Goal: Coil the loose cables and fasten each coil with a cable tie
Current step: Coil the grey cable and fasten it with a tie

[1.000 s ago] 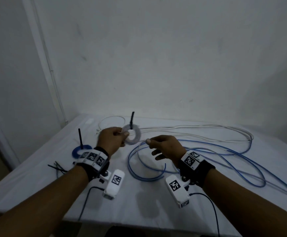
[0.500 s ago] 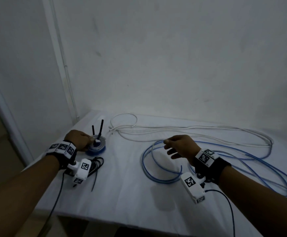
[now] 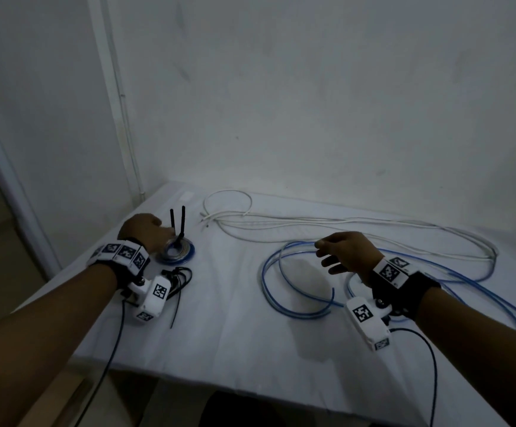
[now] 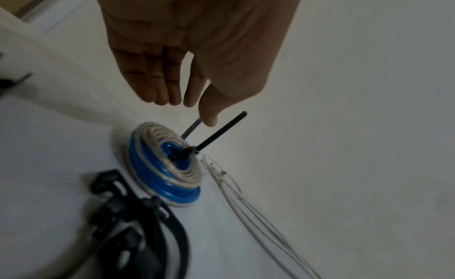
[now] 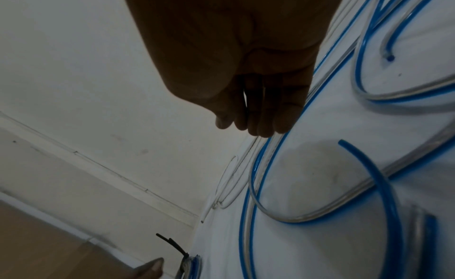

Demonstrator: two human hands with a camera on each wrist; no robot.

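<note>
since a second ago our left hand (image 3: 145, 232) has carried the grey coil (image 4: 167, 156) away from the middle of the tabletop (image 3: 235, 340) and set it on top of the blue coil (image 4: 160, 184) at the far left; the two black cable tie tails (image 3: 178, 221) now stand side by side there. half a second ago that hand was already at the stack, and it has barely shifted since. in the left wrist view its fingers (image 4: 157, 84) are straight and loose above the stacked coils, gripping nothing, the thumb tip just beside one tie tail; we cannot tell if it touches it.

our right hand (image 3: 347, 254) hovers above the loose blue cable (image 3: 299, 309), much where it was half a second ago, fingers relaxed and slightly bent, holding nothing. that cable lies in open loops on the tabletop beneath and to the right of the hand, one cut end curling up near the front. the loose white cable (image 3: 342, 229) stretches along the back, its end near the stacked coils. spare black cable ties (image 3: 179, 278) lie just in front of the coils, beside our left wrist.
</note>
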